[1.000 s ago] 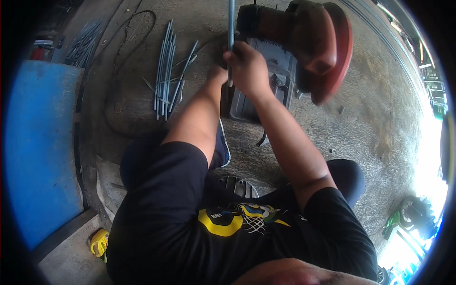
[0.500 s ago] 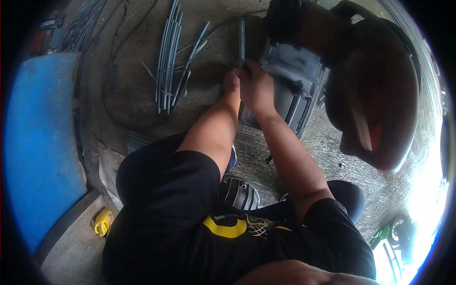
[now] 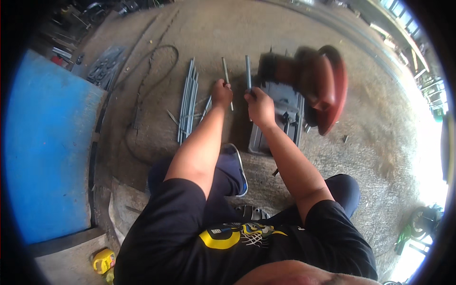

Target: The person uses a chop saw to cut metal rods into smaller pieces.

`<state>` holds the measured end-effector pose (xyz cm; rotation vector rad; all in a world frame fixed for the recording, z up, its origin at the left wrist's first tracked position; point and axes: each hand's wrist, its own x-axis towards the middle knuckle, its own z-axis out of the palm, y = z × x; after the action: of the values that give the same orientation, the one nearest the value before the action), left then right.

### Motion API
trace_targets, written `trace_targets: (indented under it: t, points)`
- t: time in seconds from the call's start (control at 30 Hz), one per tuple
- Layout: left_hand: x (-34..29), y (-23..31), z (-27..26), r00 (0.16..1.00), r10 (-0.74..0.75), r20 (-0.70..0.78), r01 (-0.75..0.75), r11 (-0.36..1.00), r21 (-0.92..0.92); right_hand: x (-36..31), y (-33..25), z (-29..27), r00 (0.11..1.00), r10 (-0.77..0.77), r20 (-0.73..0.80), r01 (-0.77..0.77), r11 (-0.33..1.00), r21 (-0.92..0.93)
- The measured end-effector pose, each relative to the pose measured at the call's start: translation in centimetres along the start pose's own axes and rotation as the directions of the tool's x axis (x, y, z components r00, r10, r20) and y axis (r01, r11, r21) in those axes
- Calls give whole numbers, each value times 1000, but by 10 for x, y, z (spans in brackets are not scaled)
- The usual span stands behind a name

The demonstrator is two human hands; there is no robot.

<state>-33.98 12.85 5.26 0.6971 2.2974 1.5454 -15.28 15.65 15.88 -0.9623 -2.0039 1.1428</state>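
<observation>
My left hand [image 3: 222, 95] is closed round a thin metal rod [image 3: 225, 66], which sticks out above and below the fist. Just to its right, my right hand [image 3: 261, 107] grips a second, greyer metal rod [image 3: 248, 71], standing up out of the fist. The two hands are a short gap apart. Beside the right hand is a cut-off saw with a grey base [image 3: 259, 140] and a red, blurred upper part [image 3: 325, 85]. Left of my left hand lies a bundle of several metal rods [image 3: 189, 97] on the floor, with a strip of tie across it.
A blue panel [image 3: 47, 147] stands along the left side. A dark cable [image 3: 164, 46] loops over the concrete floor [image 3: 361, 190] beyond the rods. More metal pieces [image 3: 105, 64] lie at the far left. A yellow container [image 3: 103, 261] sits low at the left.
My hands were together at one rod; now they are apart, the left one further left with its own rod. The view has shifted, showing more floor beyond the saw.
</observation>
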Motion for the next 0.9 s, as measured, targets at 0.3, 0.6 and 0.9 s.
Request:
trace_targets:
  t: [0.3, 0.6, 0.9]
  points:
    - [-98, 235, -64, 794, 607, -42, -601, 771, -211, -22, -130, -102, 942, -276, -192, 279, 960, -12]
    - [-182, 313, -90, 587, 801, 116, -713, 580, -393, -70, -172, -199, 852, -489, -185, 470, 872, -138]
    - [-194, 309, -47, 445, 849, 284, -668, 526, -526, -84, -121, -239, 884, -448, -130, 441, 894, -80]
